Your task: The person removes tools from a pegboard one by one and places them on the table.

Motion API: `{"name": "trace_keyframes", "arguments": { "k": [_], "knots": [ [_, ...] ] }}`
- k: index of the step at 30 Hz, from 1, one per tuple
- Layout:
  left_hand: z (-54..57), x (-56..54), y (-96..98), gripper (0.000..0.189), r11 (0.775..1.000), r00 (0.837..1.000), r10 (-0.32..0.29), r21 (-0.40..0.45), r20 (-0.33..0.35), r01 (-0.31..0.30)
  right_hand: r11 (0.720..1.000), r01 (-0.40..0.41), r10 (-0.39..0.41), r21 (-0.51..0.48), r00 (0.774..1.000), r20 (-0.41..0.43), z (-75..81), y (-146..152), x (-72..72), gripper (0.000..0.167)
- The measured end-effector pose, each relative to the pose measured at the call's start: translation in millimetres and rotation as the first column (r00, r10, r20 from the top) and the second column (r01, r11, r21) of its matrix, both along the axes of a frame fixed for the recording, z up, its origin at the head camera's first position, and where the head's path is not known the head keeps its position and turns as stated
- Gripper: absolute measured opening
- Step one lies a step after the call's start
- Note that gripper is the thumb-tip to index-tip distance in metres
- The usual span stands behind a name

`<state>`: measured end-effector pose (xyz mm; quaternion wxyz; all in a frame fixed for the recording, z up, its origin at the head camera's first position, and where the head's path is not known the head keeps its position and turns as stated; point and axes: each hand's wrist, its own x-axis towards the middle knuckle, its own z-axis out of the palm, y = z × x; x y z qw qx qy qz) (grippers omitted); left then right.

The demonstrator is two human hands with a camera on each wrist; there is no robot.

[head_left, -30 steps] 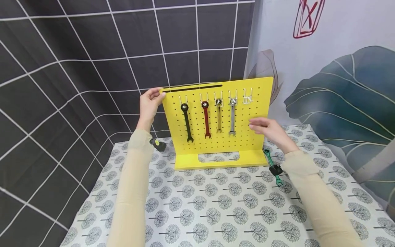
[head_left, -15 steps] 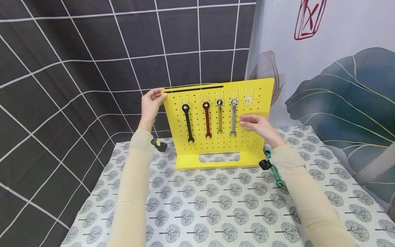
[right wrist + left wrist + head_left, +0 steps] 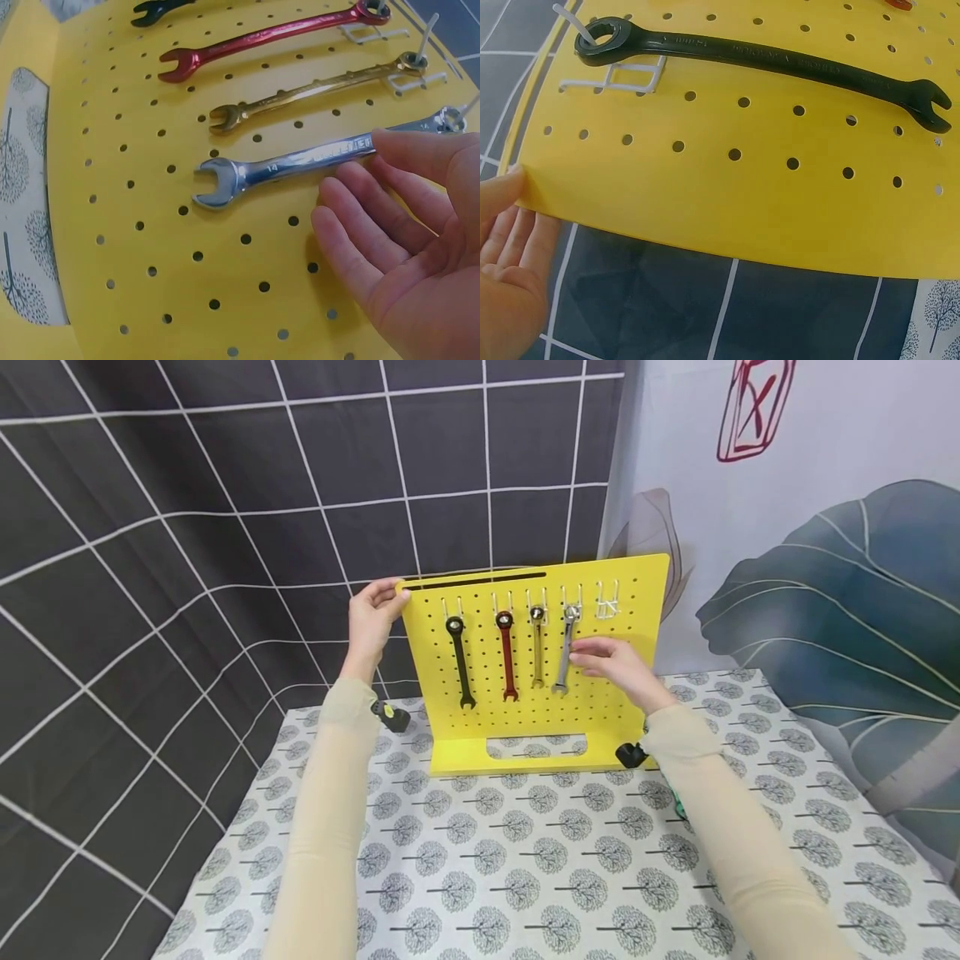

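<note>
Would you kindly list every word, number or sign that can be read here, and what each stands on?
"14": on the silver wrench, near its open end.
"X": a red sign within a red outline, on the pale backdrop.
Too blurred to read: lettering further along the silver wrench, and lettering on the black wrench.

The pegboard (image 3: 517,717) stands on the table (image 3: 487,852), before the curtain (image 3: 450,460). From left to right across its upper part hang the first wrench (image 3: 461,664), second wrench (image 3: 507,658), third wrench (image 3: 537,652) and fourth wrench (image 3: 564,664), with a bare hook (image 3: 608,608) right of them. The left hand (image 3: 371,620) is at the board's upper left corner, thumb in front, fingers behind. The right hand (image 3: 611,664) is below the hook, at the fourth wrench's shank. Right of the base, another wrench (image 3: 680,810) lies partly behind the right sleeve (image 3: 742,827).
</note>
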<state>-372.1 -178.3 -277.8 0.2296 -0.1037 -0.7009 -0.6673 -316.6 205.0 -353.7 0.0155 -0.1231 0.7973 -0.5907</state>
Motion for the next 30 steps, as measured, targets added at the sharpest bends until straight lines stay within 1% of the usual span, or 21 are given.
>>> {"name": "trace_keyframes", "arguments": {
  "k": [7, 12, 15, 20, 24, 27, 30],
  "knots": [
    [1.1, 2.6, -0.7, 0.032, 1.0, 1.0, -0.019, 0.014, 0.004, 0.019, 0.999, -0.036, 0.036, -0.01, 0.999, -0.007, -0.2, -6, -4.3, 0.052],
    [1.1, 3.0, -0.5, 0.033, 1.0, 1.0, -0.024, 0.005, 0.007, 0.024, 0.999, -0.034, 0.034, -0.029, 0.999, 0.001, -1.9, -10, -5.2, 0.048],
    [1.2, 2.4, -0.5, 0.031, 1.0, 1.0, -0.023, 0.013, 0.008, 0.023, 0.998, -0.032, 0.032, -0.049, 0.999, 0.009, -3.7, -10, -6.0, 0.046],
    [0.0, -0.1, 0.4, 0.027, 1.0, 1.0, -0.012, 0.019, 0.006, 0.012, 0.999, -0.014, 0.014, -0.044, 1.0, -0.002, -5.7, -9, -2.9, 0.046],
    [0.1, 2.5, 1.6, 0.027, 1.0, 1.0, 0.001, 0.006, 0.007, -0.001, 1.0, -0.004, 0.004, -0.019, 1.0, -0.015, -7.2, -7, 1.2, 0.042],
    [0.0, 2.5, 1.2, 0.027, 1.0, 1.0, 0.006, -0.001, 0.008, -0.006, 0.999, -0.009, 0.008, -0.04, 1.0, -0.016, -7.9, -8, 4.1, 0.038],
    [0.1, -0.1, 0.0, 0.027, 1.0, 1.0, 0.003, 0.001, 0.005, -0.003, 0.997, -0.02, 0.019, -0.074, 1.0, -0.02, -7.9, -8, 6.5, 0.036]
  ]
}}
